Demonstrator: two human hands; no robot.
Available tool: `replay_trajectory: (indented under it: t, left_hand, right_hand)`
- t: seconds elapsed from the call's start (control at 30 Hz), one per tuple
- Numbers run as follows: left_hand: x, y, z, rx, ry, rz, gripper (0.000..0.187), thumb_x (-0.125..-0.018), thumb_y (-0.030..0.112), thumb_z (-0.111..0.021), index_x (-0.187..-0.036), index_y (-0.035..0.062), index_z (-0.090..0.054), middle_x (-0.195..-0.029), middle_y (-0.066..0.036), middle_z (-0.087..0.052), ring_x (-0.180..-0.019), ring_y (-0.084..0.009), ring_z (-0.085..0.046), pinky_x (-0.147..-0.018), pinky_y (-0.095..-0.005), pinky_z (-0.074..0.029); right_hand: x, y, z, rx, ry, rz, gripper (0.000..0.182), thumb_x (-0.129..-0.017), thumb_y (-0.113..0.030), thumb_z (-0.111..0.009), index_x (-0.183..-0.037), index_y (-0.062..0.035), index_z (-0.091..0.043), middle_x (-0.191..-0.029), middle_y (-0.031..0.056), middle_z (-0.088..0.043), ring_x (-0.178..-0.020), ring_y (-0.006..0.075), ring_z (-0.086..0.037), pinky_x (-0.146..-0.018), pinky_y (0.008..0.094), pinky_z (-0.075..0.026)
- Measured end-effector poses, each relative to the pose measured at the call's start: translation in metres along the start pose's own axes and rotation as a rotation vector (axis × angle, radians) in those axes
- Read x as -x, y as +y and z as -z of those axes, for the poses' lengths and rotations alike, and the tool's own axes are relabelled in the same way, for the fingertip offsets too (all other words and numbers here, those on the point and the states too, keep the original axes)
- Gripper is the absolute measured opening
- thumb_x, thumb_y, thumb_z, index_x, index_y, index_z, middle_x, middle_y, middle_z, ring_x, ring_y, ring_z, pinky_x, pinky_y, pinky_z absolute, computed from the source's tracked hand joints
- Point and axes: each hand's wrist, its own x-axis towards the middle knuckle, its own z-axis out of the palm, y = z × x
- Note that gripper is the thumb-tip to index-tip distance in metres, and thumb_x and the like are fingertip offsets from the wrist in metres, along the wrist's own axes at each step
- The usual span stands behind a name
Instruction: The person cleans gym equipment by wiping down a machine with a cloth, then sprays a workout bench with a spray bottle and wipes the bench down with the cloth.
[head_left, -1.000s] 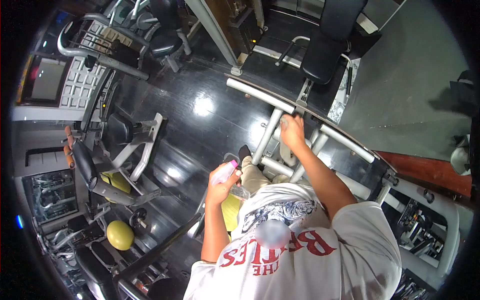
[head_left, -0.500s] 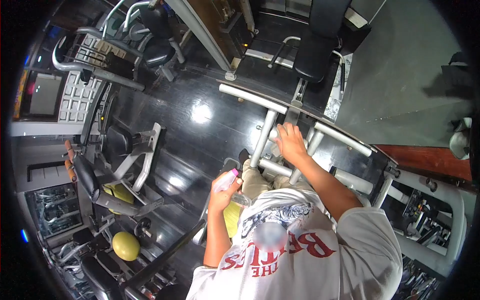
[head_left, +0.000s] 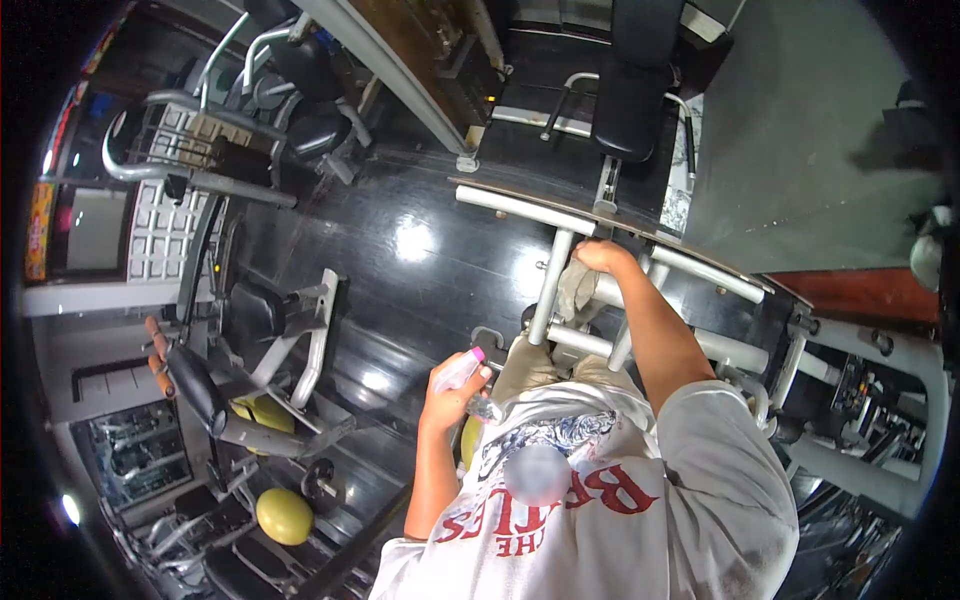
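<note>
My left hand (head_left: 444, 402) is wrapped around a clear spray bottle (head_left: 460, 370) with a pink top, held in front of my shirt at waist height. My right hand (head_left: 604, 257) reaches forward, fingers closed on a greyish-beige cloth (head_left: 577, 292) that hangs below it. This hand is at the white metal frame (head_left: 551, 290) of a gym machine, close to the inner end of its upper left bar (head_left: 520, 209). Whether the cloth presses on the metal is hidden by the hand.
A black padded seat (head_left: 622, 130) stands beyond the frame. More exercise machines and a padded bench (head_left: 196, 388) are on the left, with a yellow ball (head_left: 284, 516) below. Dark flooring (head_left: 400, 290) lies between them. A grey wall (head_left: 800, 150) rises on the right.
My right hand has moved slightly forward and right along the frame, and the cloth now hangs in plain sight. The left hand still holds the spray bottle. The view has shifted a little.
</note>
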Motion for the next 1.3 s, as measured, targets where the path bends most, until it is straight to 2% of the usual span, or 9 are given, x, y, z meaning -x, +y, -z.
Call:
replay_trajectory:
  t: [0.1, 0.13, 0.43, 0.53, 0.73, 0.83, 0.93, 1.03, 1.3]
  left_hand:
    - [-0.021, 0.01, 0.016, 0.018, -0.062, -0.074, 0.014, -0.087, 0.008, -0.075, -0.091, 0.0024, -0.064, -0.073, -0.002, -0.064, -0.061, -0.0115, -0.062, -0.058, -0.0274, -0.049]
    - [-0.029, 0.013, 0.024, -0.016, -0.089, -0.087, 0.014, -0.087, 0.009, -0.076, -0.09, 0.0023, -0.064, -0.073, -0.002, -0.064, -0.061, -0.0114, -0.062, -0.058, -0.0272, -0.049]
    - [-0.088, 0.044, 0.075, -0.06, -0.16, -0.132, 0.015, -0.087, 0.01, -0.076, -0.089, 0.0017, -0.064, -0.073, -0.002, -0.063, -0.062, -0.0107, -0.062, -0.058, -0.0264, -0.049]
    - [-0.109, 0.044, 0.086, -0.072, -0.192, -0.125, 0.015, -0.087, 0.009, -0.076, -0.089, 0.0016, -0.064, -0.074, -0.002, -0.063, -0.062, -0.011, -0.062, -0.059, -0.0266, -0.049]
    - [-0.129, 0.055, 0.089, -0.045, -0.242, -0.154, 0.014, -0.087, 0.008, -0.075, -0.089, 0.0016, -0.063, -0.073, -0.003, -0.064, -0.061, -0.0123, -0.063, -0.058, -0.027, -0.049]
    - [-0.132, 0.056, 0.087, -0.055, -0.278, -0.135, 0.014, -0.087, 0.007, -0.075, -0.09, 0.0016, -0.063, -0.073, -0.003, -0.064, -0.061, -0.0127, -0.063, -0.058, -0.0271, -0.049]
    - [-0.142, 0.059, 0.082, -0.074, -0.34, -0.131, 0.015, -0.086, 0.008, -0.076, -0.09, 0.0015, -0.063, -0.073, -0.003, -0.064, -0.061, -0.0127, -0.064, -0.057, -0.0272, -0.049]
    - [-0.15, 0.057, 0.082, -0.114, -0.375, -0.131, 0.015, -0.085, 0.008, -0.076, -0.09, 0.0013, -0.063, -0.074, -0.003, -0.064, -0.061, -0.0126, -0.064, -0.056, -0.0272, -0.049]
    - [-0.166, 0.068, 0.064, -0.121, -0.447, -0.132, 0.017, -0.085, 0.008, -0.077, -0.091, 0.0011, -0.063, -0.075, -0.004, -0.064, -0.061, -0.013, -0.064, -0.057, -0.0275, -0.05]
  right_hand:
    - [0.009, 0.012, -0.024, -0.287, 0.19, -0.003, 0.05, -0.096, -0.048, -0.047, -0.127, -0.0131, -0.064, -0.135, 0.0182, -0.06, -0.124, 0.036, -0.057, -0.106, 0.0417, -0.043]
    - [0.062, -0.027, -0.005, -0.396, 0.233, -0.112, 0.053, -0.094, -0.05, -0.054, -0.124, -0.0072, -0.064, -0.132, 0.0195, -0.06, -0.124, 0.0394, -0.054, -0.105, 0.0435, -0.043]
    - [0.089, -0.031, -0.062, 0.136, 0.851, 0.14, 0.038, -0.088, -0.031, -0.07, -0.114, -0.0032, -0.064, -0.125, 0.0151, -0.057, -0.114, 0.0332, -0.053, -0.098, 0.0465, -0.046]
    - [0.088, -0.02, -0.063, 0.101, 0.896, 0.136, 0.024, -0.091, -0.018, -0.063, -0.107, -0.0004, -0.065, -0.115, 0.0171, -0.061, -0.107, 0.0403, -0.055, -0.098, 0.0473, -0.046]
    - [0.03, -0.016, -0.052, -0.212, 0.728, -0.331, 0.021, -0.091, -0.018, -0.056, -0.097, -0.0032, -0.069, -0.093, 0.0242, -0.069, -0.093, 0.043, -0.065, -0.087, 0.0524, -0.051]
    - [0.006, -0.03, -0.054, -0.113, 0.669, -0.229, 0.022, -0.091, -0.02, -0.055, -0.096, -0.0028, -0.068, -0.095, 0.0286, -0.068, -0.095, 0.0429, -0.065, -0.084, 0.0519, -0.053]
    - [0.03, -0.041, -0.055, -0.29, 0.855, -0.142, 0.022, -0.091, -0.018, -0.055, -0.096, -0.0021, -0.068, -0.095, 0.028, -0.068, -0.093, 0.042, -0.065, -0.083, 0.0491, -0.054]
    - [0.056, 0.002, -0.067, 0.074, 0.86, -0.158, 0.02, -0.092, -0.018, -0.055, -0.094, -0.0007, -0.065, -0.094, 0.0252, -0.068, -0.093, 0.0403, -0.065, -0.083, 0.0478, -0.054]
    - [0.035, -0.044, -0.086, -0.079, 1.159, -0.093, 0.009, -0.089, -0.013, -0.061, -0.094, -0.0055, -0.061, -0.098, 0.0149, -0.065, -0.095, 0.0344, -0.06, -0.089, 0.0453, -0.046]
